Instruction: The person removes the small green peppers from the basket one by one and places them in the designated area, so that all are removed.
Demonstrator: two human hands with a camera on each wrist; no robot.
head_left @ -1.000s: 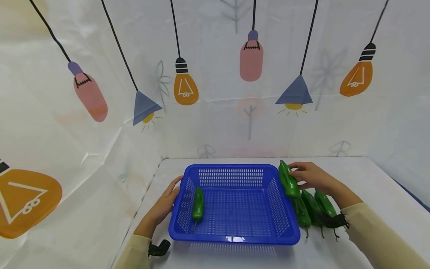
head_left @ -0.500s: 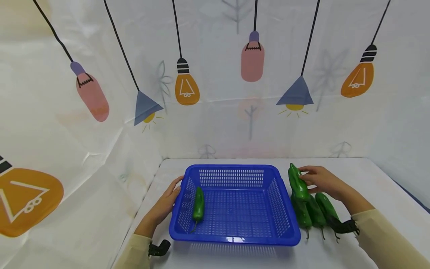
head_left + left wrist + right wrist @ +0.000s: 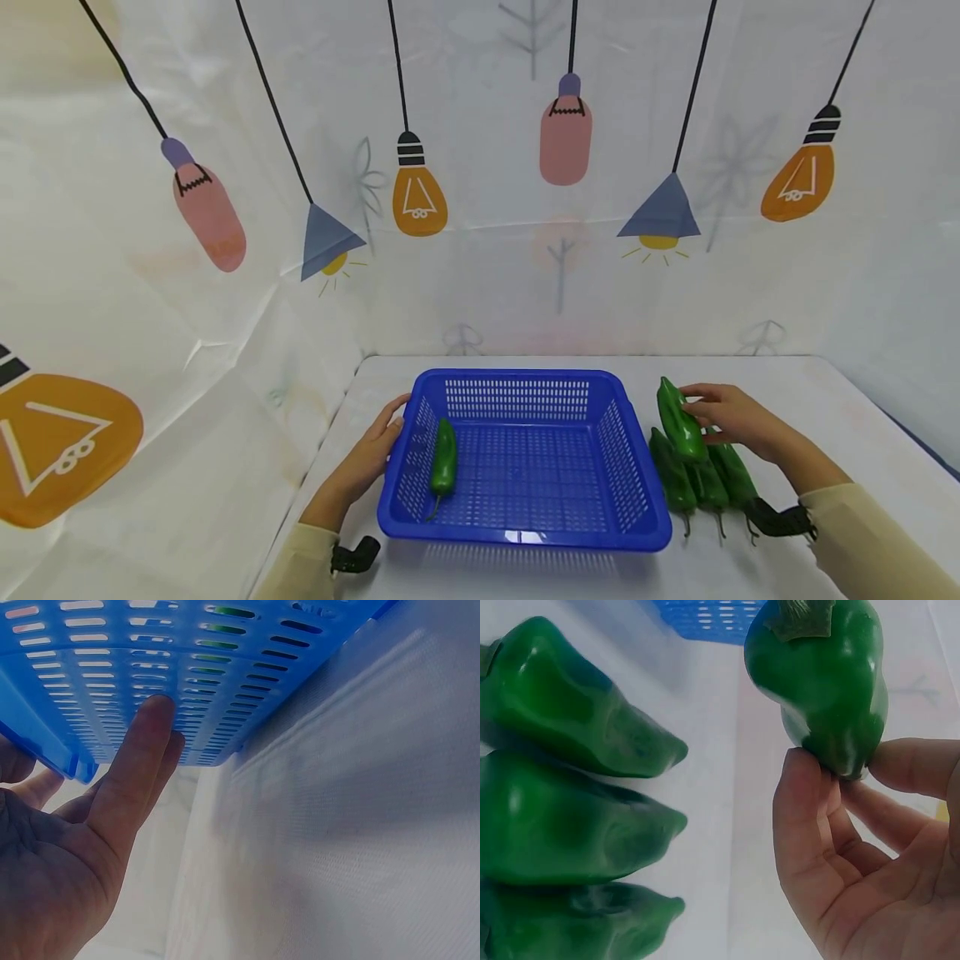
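My right hand (image 3: pixel 738 421) pinches the tip end of a glossy green pepper (image 3: pixel 682 429) between thumb and fingers. In the right wrist view the held pepper (image 3: pixel 821 671) hangs stem end away from the palm. Three more green peppers (image 3: pixel 670 477) lie side by side below it, stems toward me. A blue plastic basket (image 3: pixel 525 471) with slotted walls stands at the middle. One green pepper (image 3: pixel 444 458) lies inside it, near its left wall. Against the basket's outer left side rests my left hand (image 3: pixel 367 454), its straight fingers (image 3: pixel 135 765) touching the slotted wall in the left wrist view.
A white table surface (image 3: pixel 817 408) carries everything. White sheets printed with lamps form a back wall (image 3: pixel 487 283) and a left wall (image 3: pixel 187 333) close around it. Black straps (image 3: pixel 356 554) circle both wrists.
My right hand has moved the pepper rightward and toward me, from beside the basket's right rim to over the row of peppers. The left hand and the basket have stayed put.
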